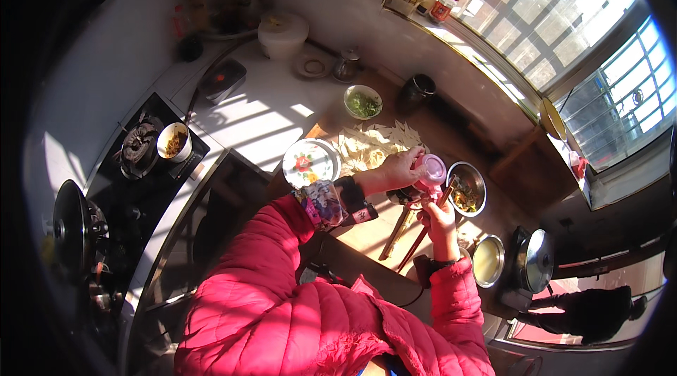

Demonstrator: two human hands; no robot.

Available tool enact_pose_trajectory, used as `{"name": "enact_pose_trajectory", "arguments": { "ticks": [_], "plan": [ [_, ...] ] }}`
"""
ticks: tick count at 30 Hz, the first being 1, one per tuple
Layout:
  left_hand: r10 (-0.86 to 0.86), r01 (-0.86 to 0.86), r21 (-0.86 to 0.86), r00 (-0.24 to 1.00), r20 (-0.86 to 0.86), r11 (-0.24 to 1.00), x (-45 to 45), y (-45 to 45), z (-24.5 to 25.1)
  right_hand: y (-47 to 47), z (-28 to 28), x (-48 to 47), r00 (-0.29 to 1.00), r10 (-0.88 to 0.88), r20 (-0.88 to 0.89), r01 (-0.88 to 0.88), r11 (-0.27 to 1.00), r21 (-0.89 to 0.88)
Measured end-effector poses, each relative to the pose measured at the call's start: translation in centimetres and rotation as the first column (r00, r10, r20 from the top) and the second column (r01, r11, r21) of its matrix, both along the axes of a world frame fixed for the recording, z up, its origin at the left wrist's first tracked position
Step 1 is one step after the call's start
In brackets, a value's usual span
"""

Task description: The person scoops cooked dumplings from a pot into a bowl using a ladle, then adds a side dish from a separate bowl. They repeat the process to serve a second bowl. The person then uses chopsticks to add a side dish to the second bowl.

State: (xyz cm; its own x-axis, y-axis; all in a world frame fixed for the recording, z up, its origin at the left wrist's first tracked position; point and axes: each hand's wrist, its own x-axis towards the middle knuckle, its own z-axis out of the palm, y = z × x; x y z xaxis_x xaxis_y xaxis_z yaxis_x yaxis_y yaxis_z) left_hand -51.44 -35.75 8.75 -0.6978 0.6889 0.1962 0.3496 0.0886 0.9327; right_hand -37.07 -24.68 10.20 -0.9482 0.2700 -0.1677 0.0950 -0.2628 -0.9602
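Note:
My left hand point(401, 168) grips a pink plastic container point(432, 169) from its left side, tilted beside the rim of a metal bowl point(482, 191). A mixed, chopped food point(464, 199) lies inside that bowl. My right hand point(440, 225) is closed around reddish-brown chopsticks point(415, 250), just below the container. Its fingertips are close to a pink part under the container; whether they touch it I cannot tell. Pale cut dough pieces point(378, 143) are spread behind my left wrist. Left of them is a white floral enamel dish point(296, 167).
A bowl of chopped greens point(363, 103) and a dark pot point(418, 89) stand farther back. To the right are a pan of pale yellow liquid point(487, 262) and a lidded pot point(537, 260). A cup of food point(175, 142) sits by the left burner. A person point(592, 315) stands at lower right.

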Motion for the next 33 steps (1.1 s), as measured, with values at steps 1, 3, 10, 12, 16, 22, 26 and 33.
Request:
{"name": "enact_pose_trajectory", "arguments": {
  "ticks": [1, 3, 10, 12, 16, 22, 26, 33],
  "plan": [
    [0.037, -0.038, -0.026, 0.999, -0.020, 0.999, -0.8, -0.8, 0.2, -0.2, 0.1, -1.2, 1.000, -0.004, 0.031, 0.004, 1.000, 0.004],
    [0.092, -0.094, -0.015, 0.994, -0.066, 0.995, -2.4, -2.4, 0.5, -0.4, 0.4, -3.6, 0.994, 0.068, 0.089, -0.074, 0.995, 0.067],
    [0.288, -0.288, 0.018, 0.956, -0.051, 0.958, -10.8, -9.2, 3.4, -4.5, 3.1, -15.5, 0.968, 0.251, 0.033, -0.249, 0.923, 0.295],
    [0.317, -0.316, 0.021, 0.946, -0.069, 0.949, -14.8, -10.9, 3.3, -6.3, 3.6, -19.8, 0.956, 0.278, 0.095, -0.293, 0.914, 0.279],
    [0.350, -0.351, -0.011, 0.936, -0.033, 0.936, -23.4, -14.4, 1.3, -10.6, 3.1, -28.5, 0.965, 0.223, 0.135, -0.257, 0.905, 0.338],
    [0.323, -0.319, -0.074, 0.945, 0.055, 0.945, -34.4, -17.9, -1.9, -14.6, 0.0, -40.1, 0.961, 0.175, 0.215, -0.235, 0.926, 0.296],
    [0.389, -0.380, -0.122, 0.919, 0.064, 0.917, -39.1, -18.5, -4.2, -14.8, -2.6, -45.4, 0.944, 0.226, 0.240, -0.294, 0.906, 0.305],
    [0.378, -0.361, -0.160, 0.921, 0.092, 0.919, -44.4, -17.5, -7.6, -13.8, -7.5, -51.4, 0.970, 0.144, 0.195, -0.192, 0.947, 0.257]
  ]
}}
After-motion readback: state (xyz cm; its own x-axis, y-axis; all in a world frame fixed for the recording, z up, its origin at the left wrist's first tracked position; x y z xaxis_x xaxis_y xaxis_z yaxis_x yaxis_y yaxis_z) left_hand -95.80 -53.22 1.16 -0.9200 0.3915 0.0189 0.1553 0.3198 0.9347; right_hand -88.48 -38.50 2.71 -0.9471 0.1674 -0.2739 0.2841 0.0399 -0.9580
